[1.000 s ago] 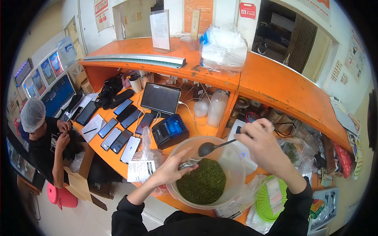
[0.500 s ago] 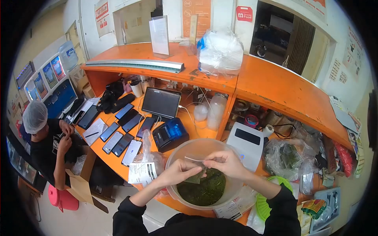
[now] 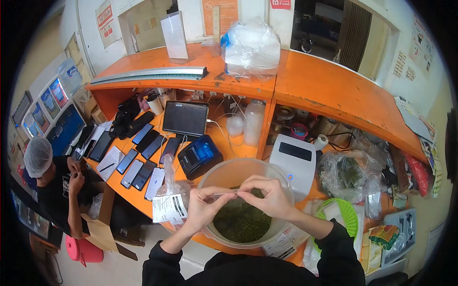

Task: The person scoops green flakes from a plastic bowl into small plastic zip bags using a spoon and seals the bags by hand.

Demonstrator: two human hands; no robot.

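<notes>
1. Orange tabletop [image 3: 233,151] on my feed, with a translucent tub [image 3: 234,170] near its front edge; chopped greens [image 3: 241,229] lie in the bottom.
2. Left hand [image 3: 204,205]: thumb and fingers pinched on a thin clear plastic strip [image 3: 229,192]. Right hand [image 3: 265,195] pinches the same strip, its fingertips just beside the left's. I cannot tell whether more plastic hangs below; the fingers hide it.
3. Strip's position: above the tub, between the two pinches, roughly level.
4. Handling, my judgement: a light, even pinch from both sides suits film this thin; an uneven pull would likely crease or skew it. I favour small fingertip motions, wrists steady, over the tub's mouth, so any loose bits drop among the greens.
5. Elbow room: a labelled bag [image 3: 169,208] sits just left of the tub, near the left forearm. A white machine [image 3: 292,164] stands beyond the right hand; a lime-green basket [image 3: 351,220] lies near the right forearm. I'd hold both forearms clear of these.
6. Farther left: phones [image 3: 143,174] in rows, then a co-worker [image 3: 53,188] in a hairnet, well apart from the tub.
</notes>
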